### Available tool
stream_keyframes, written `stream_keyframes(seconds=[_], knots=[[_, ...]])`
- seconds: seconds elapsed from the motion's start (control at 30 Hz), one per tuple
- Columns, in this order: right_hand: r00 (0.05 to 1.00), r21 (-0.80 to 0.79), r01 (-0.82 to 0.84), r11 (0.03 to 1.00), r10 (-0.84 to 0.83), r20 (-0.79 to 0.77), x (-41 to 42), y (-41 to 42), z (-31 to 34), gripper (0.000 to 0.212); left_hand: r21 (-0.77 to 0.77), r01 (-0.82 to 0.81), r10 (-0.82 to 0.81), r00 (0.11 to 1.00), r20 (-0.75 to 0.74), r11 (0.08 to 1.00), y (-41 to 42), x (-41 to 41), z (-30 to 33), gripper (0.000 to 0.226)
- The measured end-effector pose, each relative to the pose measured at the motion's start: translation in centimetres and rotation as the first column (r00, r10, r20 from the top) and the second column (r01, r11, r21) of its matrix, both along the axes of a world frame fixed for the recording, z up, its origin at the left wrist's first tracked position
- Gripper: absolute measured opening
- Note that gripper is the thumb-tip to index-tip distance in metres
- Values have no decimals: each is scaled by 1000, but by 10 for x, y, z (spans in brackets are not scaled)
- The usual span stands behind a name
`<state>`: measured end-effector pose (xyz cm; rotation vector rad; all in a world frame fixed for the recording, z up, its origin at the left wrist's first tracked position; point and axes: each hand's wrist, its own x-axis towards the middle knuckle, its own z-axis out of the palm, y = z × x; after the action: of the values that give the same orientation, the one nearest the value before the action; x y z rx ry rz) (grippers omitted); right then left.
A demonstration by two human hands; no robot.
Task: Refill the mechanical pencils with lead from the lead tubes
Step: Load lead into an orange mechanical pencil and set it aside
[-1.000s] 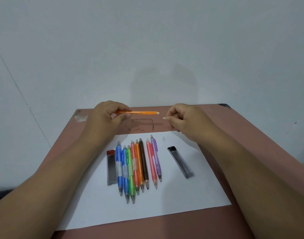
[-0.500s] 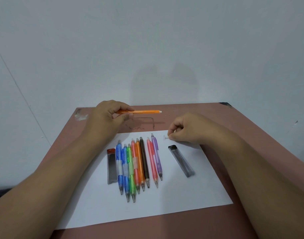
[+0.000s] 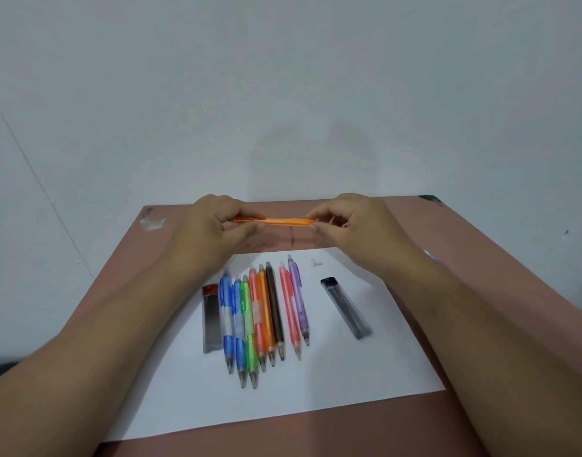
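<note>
Both my forearms reach in toward 12 o'clock. Left hand (image 3: 213,222) curled, pinching at 3 o'clock; right hand (image 3: 352,222) curled, pinching at 9 o'clock. Knuckles up, level.

Orange pencil (image 3: 276,221) blurred, both ends hidden inside the left hand (image 3: 213,225) and right hand (image 3: 352,222) fingers. Small white piece (image 3: 316,262) on the paper (image 3: 349,384) too small to identify. Leads inside the black-capped tube (image 3: 346,307) and red-capped tube (image 3: 211,316) indistinct. Both forearms cut off by the bottom edge.
</note>
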<state>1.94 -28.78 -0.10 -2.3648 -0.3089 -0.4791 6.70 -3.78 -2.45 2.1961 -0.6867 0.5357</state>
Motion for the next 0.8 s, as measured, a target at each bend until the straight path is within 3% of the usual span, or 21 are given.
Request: stream_keyframes(seconds=[0.17,0.23,0.4,0.8], knots=[[999,-33,31,999,-32,-21,3,-7,2,12,67,23,-17,996,-85,997,-2,0,-2,20],[997,-40,60,997,-62,-44,5,-10,1,14,107,21,-6,990,-142,994,-5,0,-3,12],[974,-66,111,992,-122,-191,9,-18,-1,12,187,44,7,965,-264,981,-6,1,-4,6],[949,-204,70,977,-128,-289,10,-21,-7,13,288,114,-29,959,-283,951,-4,2,-1,17]])
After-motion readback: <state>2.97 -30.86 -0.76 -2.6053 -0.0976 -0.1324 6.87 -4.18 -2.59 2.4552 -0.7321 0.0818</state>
